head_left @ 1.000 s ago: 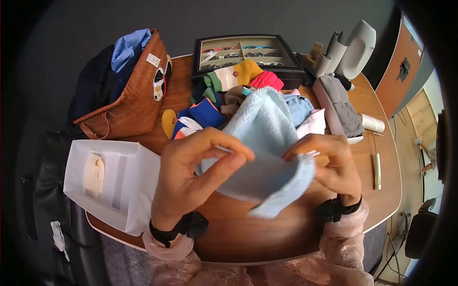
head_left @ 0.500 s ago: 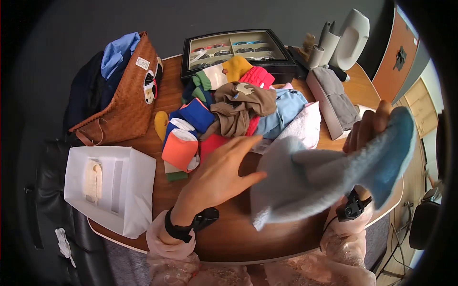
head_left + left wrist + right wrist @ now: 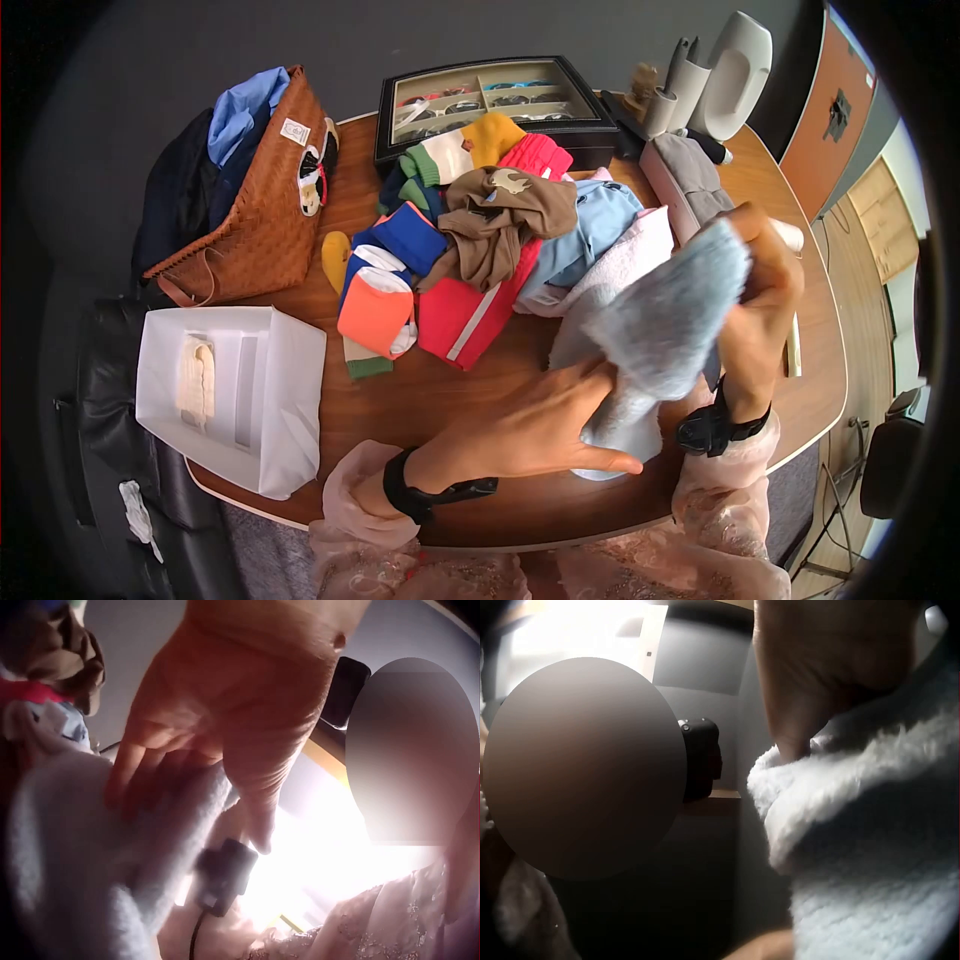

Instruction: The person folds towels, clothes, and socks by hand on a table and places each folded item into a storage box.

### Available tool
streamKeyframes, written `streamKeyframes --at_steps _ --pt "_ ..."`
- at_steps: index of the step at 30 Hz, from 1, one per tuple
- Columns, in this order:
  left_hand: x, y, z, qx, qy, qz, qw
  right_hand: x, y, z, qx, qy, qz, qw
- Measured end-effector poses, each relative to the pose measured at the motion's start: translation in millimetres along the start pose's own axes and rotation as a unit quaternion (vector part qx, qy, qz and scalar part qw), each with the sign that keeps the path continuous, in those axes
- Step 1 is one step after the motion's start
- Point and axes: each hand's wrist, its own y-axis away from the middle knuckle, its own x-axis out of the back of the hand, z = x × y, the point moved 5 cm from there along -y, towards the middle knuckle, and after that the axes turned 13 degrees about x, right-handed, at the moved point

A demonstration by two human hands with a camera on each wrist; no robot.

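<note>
A light blue fluffy cloth [image 3: 672, 312] hangs bunched over the front right of the table. My right hand [image 3: 766, 300] grips its upper edge; the right wrist view shows the thumb pressed on the folded fluffy rim [image 3: 802, 791]. From the left, my left hand [image 3: 530, 425] reaches in with its fingers against the cloth's lower side and its thumb stretched out. In the left wrist view the fingers lie along the cloth [image 3: 67, 840], partly hidden by its folds. Behind the cloth lies a pile of clothes: a brown garment [image 3: 485, 250], a red one [image 3: 465, 322] and a blue one [image 3: 590, 225].
A white box [image 3: 290, 400] with a beige item stands at the left, below a woven brown bag [image 3: 265, 235] holding clothes. A glasses case [image 3: 495, 135] sits at the back. On the right are a box of grey cloth [image 3: 690, 170] and a white vase [image 3: 735, 75].
The cloth moved from the middle out to the right in my right hand, then back inward. My left hand let go of it, then came right to touch it again. The clothes pile is uncovered.
</note>
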Motion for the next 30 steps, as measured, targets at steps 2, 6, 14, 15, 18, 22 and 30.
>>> streamKeyframes --at_steps 2,6,14,15,18,22,30 --pt "5 0 -1 -0.072 0.007 0.077 0.994 -11 -2 -4 -0.002 0.008 -0.022 1.000" --pt "40 12 -17 -0.102 0.158 0.214 0.959 -20 -8 -11 0.018 0.026 -0.051 0.998" --pt "101 53 -32 -0.101 0.377 0.340 0.856 -25 2 8 -0.062 0.022 -0.121 0.991" --pt "103 54 -32 -0.115 0.384 0.341 0.851 -26 4 11 -0.070 0.006 -0.138 0.988" --pt "100 51 -26 -0.072 0.319 0.301 0.896 -31 4 5 -0.192 -0.151 -0.092 0.965" --pt "72 37 5 -0.048 0.019 0.236 0.970 -33 -3 -1 0.002 -0.198 -0.137 0.970" --pt "100 67 -33 -0.060 -0.018 0.210 0.976 -43 -2 -2 -0.141 -0.263 -0.065 0.952"
